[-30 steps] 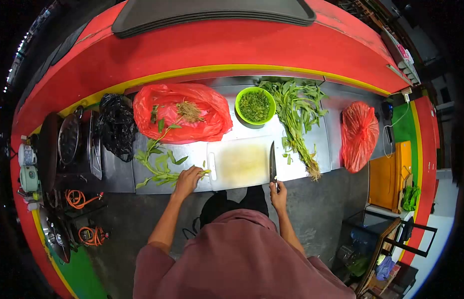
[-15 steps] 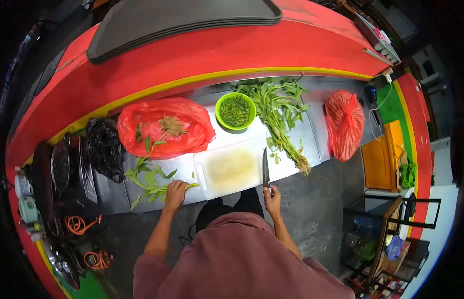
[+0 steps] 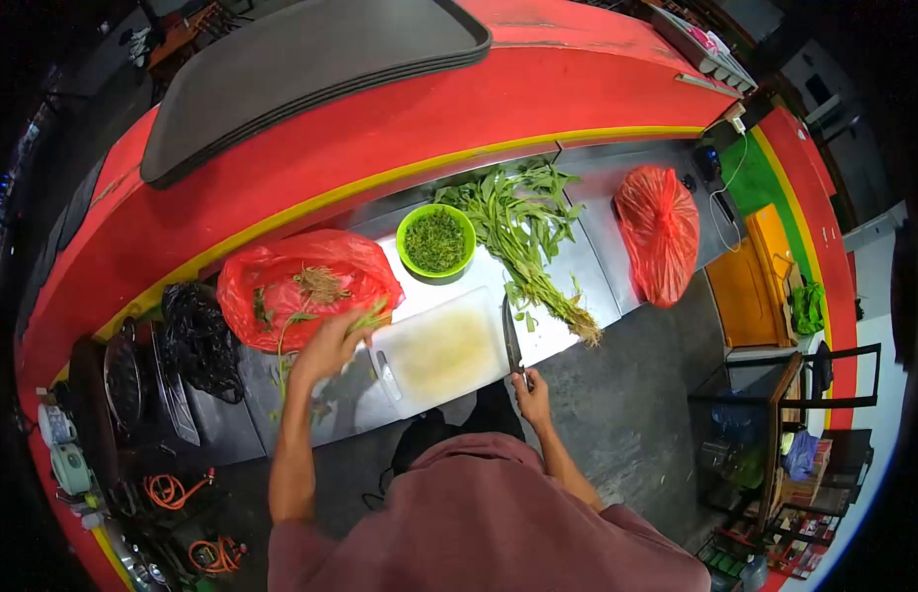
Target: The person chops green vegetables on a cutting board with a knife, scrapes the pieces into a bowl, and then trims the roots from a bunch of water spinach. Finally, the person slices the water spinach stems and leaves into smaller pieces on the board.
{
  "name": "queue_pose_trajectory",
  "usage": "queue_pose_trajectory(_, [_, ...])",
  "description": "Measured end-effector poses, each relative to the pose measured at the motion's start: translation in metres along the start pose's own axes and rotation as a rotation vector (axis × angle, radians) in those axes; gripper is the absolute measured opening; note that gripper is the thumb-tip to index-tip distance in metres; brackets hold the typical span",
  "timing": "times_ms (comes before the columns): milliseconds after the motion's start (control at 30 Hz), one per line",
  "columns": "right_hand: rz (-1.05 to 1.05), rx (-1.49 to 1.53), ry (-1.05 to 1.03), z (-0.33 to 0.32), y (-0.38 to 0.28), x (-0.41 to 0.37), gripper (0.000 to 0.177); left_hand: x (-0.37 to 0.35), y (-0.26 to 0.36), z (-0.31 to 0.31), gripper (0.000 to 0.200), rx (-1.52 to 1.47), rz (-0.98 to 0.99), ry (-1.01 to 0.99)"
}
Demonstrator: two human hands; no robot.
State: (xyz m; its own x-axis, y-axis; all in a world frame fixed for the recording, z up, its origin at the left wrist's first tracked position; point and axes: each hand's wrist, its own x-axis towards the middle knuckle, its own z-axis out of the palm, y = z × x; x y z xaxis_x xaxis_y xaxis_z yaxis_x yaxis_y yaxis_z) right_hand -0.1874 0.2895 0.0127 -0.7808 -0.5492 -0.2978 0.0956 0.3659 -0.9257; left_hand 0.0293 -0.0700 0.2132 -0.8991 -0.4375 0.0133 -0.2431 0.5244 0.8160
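My left hand [image 3: 326, 345], blurred by motion, is closed around leafy green stems [image 3: 368, 318]. It is raised between the open red plastic bag [image 3: 365, 264] and the white cutting board [image 3: 444, 345]. In the bag lie cut-off roots [image 3: 321, 284] and some leaves. At the board's right edge, my right hand [image 3: 531, 391] grips a knife [image 3: 511, 331] by its handle, blade pointing away from me. Behind the board stands a lime-green bowl [image 3: 467, 260] of chopped greens [image 3: 435, 241]. A bunch of rooted leafy stems [image 3: 528, 242] lies to its right.
A tied red bag [image 3: 661, 237] rests on the counter's right part, a black plastic bag [image 3: 197, 340] at its left. Dark stacked trays [image 3: 311, 74] lie on the red ledge [image 3: 577, 89] beyond. A framed shelf unit [image 3: 774, 434] stands on the right.
My left hand has lifted the leafy stems off the counter's front edge and moved away from me, towards the red bag. The knife stays in my right hand. The view has turned slightly.
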Motion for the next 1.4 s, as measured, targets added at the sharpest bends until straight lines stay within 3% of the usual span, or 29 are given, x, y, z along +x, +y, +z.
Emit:
queue_pose_trajectory(67, [-0.055, -0.005, 0.064, -0.002, 0.001, 0.001, 0.024, 0.041, 0.049, -0.020, 0.023, -0.089, -0.075, -0.081])
queue_pose_trajectory(167, [0.023, 0.024, 0.092, -0.008, -0.001, -0.001, 0.023, 0.101, 0.088, -0.021, 0.024, 0.042, 0.058, -0.084])
queue_pose_trajectory(233, [0.026, 0.048, 0.122, -0.013, 0.000, -0.002, 0.023, 0.142, 0.108, -0.008, 0.026, 0.073, 0.420, 0.036])
queue_pose_trajectory(367, [0.077, 0.114, 0.183, -0.028, 0.005, 0.000, 0.022, 0.202, 0.162, 0.036, 0.027, 0.170, 0.666, 0.077])
queue_pose_trajectory(467, [0.074, 0.136, 0.257, -0.038, 0.021, 0.005, 0.022, 0.234, 0.184, 0.082, 0.029, 0.199, 0.838, -0.011])
queue_pose_trajectory(533, [0.136, 0.216, 0.287, -0.044, 0.010, 0.002, 0.021, 0.254, 0.169, 0.129, 0.026, 0.256, 1.057, -0.181])
queue_pose_trajectory(600, [0.148, 0.249, 0.318, -0.050, 0.003, 0.003, 0.020, 0.249, 0.147, 0.174, 0.021, 0.338, 1.125, -0.271])
queue_pose_trajectory(667, [0.178, 0.261, 0.346, -0.053, 0.005, 0.004, 0.020, 0.241, 0.105, 0.227, 0.020, 0.353, 1.147, -0.457])
queue_pose_trajectory(733, [0.195, 0.282, 0.355, -0.055, 0.009, 0.006, 0.020, 0.218, 0.049, 0.277, 0.019, 0.393, 1.008, -0.598])
queue_pose_trajectory(867, [0.143, 0.262, 0.397, -0.059, 0.020, 0.010, 0.021, 0.190, 0.055, 0.283, 0.025, 0.290, 0.767, -0.803])
queue_pose_trajectory(1000, [0.166, 0.214, 0.377, -0.058, 0.027, 0.013, 0.021, 0.207, 0.101, 0.250, 0.030, 0.485, 0.437, -1.007])
queue_pose_trajectory(1200, [0.149, 0.261, 0.333, -0.053, 0.021, 0.030, 0.023, 0.237, 0.217, 0.145, 0.022, 0.865, 0.391, -0.943])
queue_pose_trajectory(1267, [0.124, 0.252, 0.292, -0.053, 0.013, 0.034, 0.023, 0.246, 0.248, 0.119, 0.020, 0.900, 0.460, -0.749])
queue_pose_trajectory(1400, [-0.014, 0.171, 0.296, -0.049, 0.027, 0.049, 0.022, 0.271, 0.287, 0.097, 0.016, 0.886, 0.615, -0.570])
